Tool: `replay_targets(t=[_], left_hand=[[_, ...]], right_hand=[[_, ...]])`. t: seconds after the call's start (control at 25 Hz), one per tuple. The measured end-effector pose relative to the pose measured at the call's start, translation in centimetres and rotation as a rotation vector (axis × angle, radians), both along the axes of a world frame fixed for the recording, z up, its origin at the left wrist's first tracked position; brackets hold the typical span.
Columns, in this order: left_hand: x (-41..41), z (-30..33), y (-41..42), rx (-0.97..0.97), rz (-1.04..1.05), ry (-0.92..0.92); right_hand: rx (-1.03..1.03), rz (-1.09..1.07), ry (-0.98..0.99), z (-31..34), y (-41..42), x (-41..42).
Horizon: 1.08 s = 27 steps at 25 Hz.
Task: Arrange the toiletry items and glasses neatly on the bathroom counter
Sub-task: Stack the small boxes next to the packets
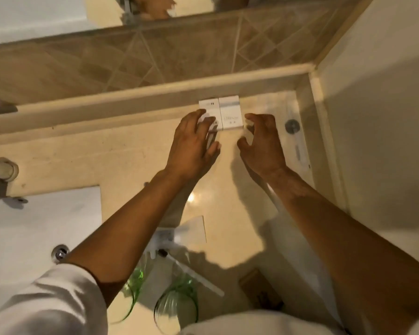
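2 white boxes (pixel 221 112) stand side by side, upper centre, against the desk (pixel 136 151) ledge. Left hand (pixel 194 143) fingers rest on them, uncurled; right hand (pixel 261 143) hovers beside, open. 2 green glasses (pixel 177 303) stand lower centre.

Two white boxes (pixel 220 112) sit side by side against the table's (pixel 131 153) back edge near its right corner, the left hand (pixel 191 143) touching the left box, the right hand (pixel 261 143) spread beside them, two green glasses (pixel 177 305) at the front edge.
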State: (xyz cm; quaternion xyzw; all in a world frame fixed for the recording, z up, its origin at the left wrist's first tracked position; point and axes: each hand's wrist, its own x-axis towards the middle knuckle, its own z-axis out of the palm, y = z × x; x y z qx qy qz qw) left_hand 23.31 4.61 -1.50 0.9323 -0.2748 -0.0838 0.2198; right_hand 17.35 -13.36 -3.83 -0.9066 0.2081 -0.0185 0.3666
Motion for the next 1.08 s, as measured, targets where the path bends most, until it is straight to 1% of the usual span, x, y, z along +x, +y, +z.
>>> replay_targets(t=[0.12,0.28,0.4,0.52,0.56,0.64,0.72,0.76,0.96,1.08], left_hand=[[-2.6,1.1,2.0,0.021,-0.019,-0.011],[-5.3,2.8,5.4,0.02,0.04,0.015],[-8.1,3.8,8.0,0.056,0.049,0.091],[-11.5,4.2,10.8,0.071,0.045,0.177],[-12.4,4.3,11.7,0.081,0.044,0.207],[-14.1,4.4,13.5,0.127,0.048,0.248],[-15.1,4.3,15.1,0.177,0.061,0.268],[-15.4,4.3,15.8,0.189,0.073,0.271],[-16.2,4.4,17.9,0.187,0.096,0.259],[-16.5,4.6,18.4,0.182,0.085,0.251]], right_hand=[[0.01,0.049,-0.005,0.8,1.7,-4.2],[-0.025,0.175,-0.013,1.9,4.2,-9.3],[-0.038,0.19,-0.016,2.8,6.6,-12.3],[-0.099,0.359,-0.125,2.6,9.3,-15.6],[-0.114,0.41,-0.11,2.4,9.9,-16.2],[-0.106,0.469,0.04,2.4,11.5,-16.8],[-0.068,0.475,0.188,2.3,12.9,-17.1],[-0.06,0.476,0.219,2.4,13.4,-17.3],[-0.069,0.499,0.233,3.1,14.6,-18.3],[-0.062,0.523,0.198,3.5,14.6,-18.7]])
